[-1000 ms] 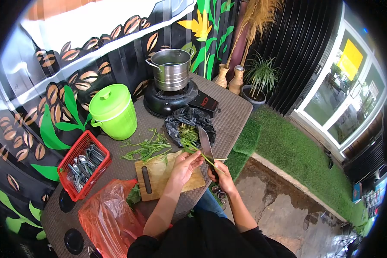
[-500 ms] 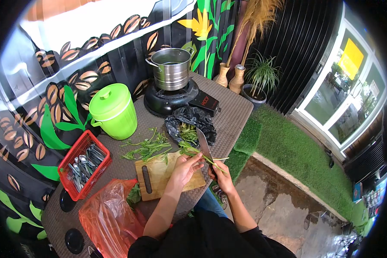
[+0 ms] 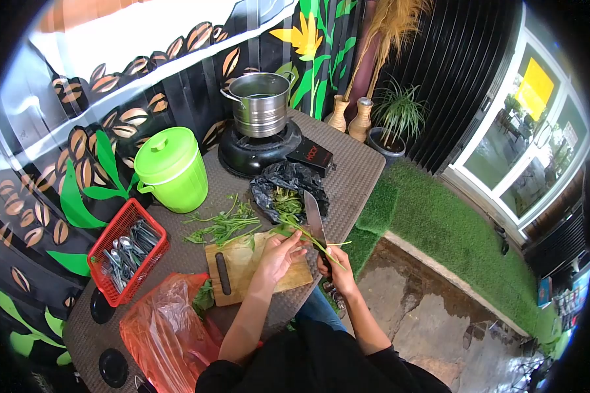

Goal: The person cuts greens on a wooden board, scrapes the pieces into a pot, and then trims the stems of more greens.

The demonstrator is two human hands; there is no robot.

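My left hand (image 3: 280,259) pinches a leafy green stem (image 3: 303,237) over the right part of the wooden cutting board (image 3: 249,288). Closed around the handle of a knife (image 3: 314,221) is my right hand (image 3: 339,272), beside the board near the table edge. The blade points up and away from me, lying against the stem. The stem's lower end crosses to the fingers of my right hand. Just beyond, a crumpled black plastic bag (image 3: 262,190) holds picked greens (image 3: 286,200). More loose stems (image 3: 226,223) lie behind the board.
A steel pot (image 3: 261,108) stands on a black portable stove (image 3: 239,154) at the back. To the left are a lidded green bucket (image 3: 170,170), a red basket (image 3: 115,229) of cutlery and an orange plastic bag (image 3: 164,327). The table edge runs along the right.
My left hand has shifted slightly left along the stem. The knife tip has moved a little up and right. Things on the table stay put.
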